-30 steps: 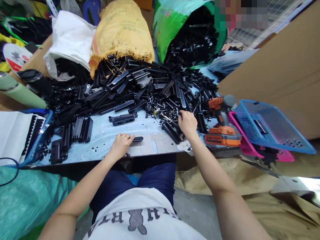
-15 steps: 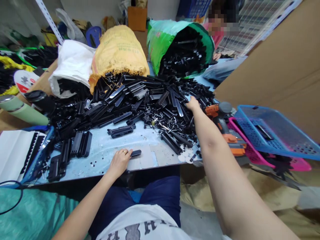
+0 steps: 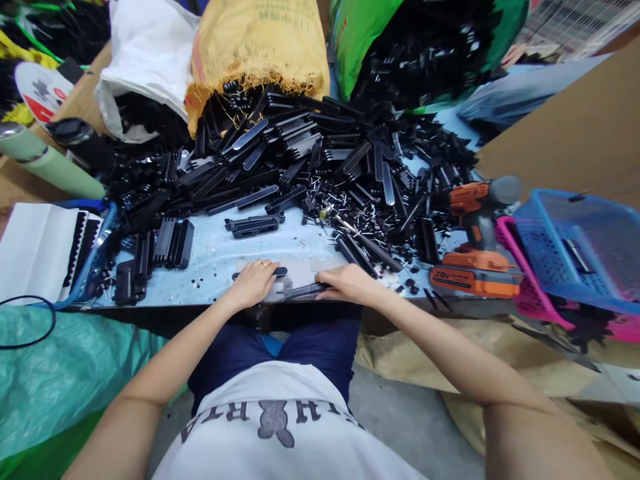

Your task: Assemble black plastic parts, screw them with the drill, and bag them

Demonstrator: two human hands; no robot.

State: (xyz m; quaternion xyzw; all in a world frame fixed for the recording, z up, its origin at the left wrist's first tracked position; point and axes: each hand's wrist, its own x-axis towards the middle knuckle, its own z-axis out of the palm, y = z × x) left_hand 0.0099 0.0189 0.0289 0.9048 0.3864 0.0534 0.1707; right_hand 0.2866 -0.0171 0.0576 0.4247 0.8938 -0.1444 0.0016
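Right hand back from the pile, carrying a slim dark part to the left hand

The left hand is curled over a short black piece at the table's near edge, finger and thumb at its right end; the rest of the grip is hidden under the palm. Half a second ago it held the same piece in much the same way. The right hand has changed most: then it was stretched out into the black parts, now it is drawn in beside the left, pinching a slim dark part. That part points leftward, its far end close to the left fingers; whether it touches the black piece I cannot tell.

Just beyond the hands, a black bundle lies on the blue table, where it lay before. Past the right hand are scattered screws, and further right an orange cordless drill, which the reaching arm partly covered earlier and which now shows fully. Left of the left hand stands a row of black parts. Farthest ahead, a yellow sack opens onto the heap.
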